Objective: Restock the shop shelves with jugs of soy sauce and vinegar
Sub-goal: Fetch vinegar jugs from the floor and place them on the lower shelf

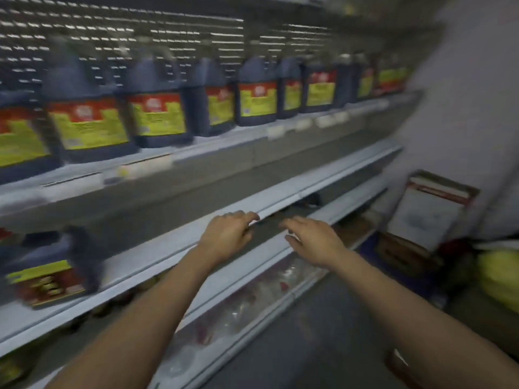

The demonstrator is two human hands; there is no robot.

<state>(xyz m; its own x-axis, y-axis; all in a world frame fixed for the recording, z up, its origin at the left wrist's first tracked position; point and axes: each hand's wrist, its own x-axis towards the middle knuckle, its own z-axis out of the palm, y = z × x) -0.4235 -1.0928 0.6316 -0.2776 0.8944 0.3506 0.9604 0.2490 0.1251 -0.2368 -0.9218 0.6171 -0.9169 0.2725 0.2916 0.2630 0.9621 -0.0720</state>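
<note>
dark jugs (pixel 257 92) line the top shelf (pixel 219 148); grey floor (pixel 331 332) below

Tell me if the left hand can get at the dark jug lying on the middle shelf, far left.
Probably yes. The left hand is empty, fingers relaxed, over the same shelf's front edge, and bare shelf lies between it and the jug. It must travel well leftward.

Upper shelf (pixel 224 153): crowded with dark jugs (pixel 257 91). Middle shelf (pixel 174 248): open right of a lone jug (pixel 53 265). Boxes (pixel 427 214) block the floor at right.
</note>
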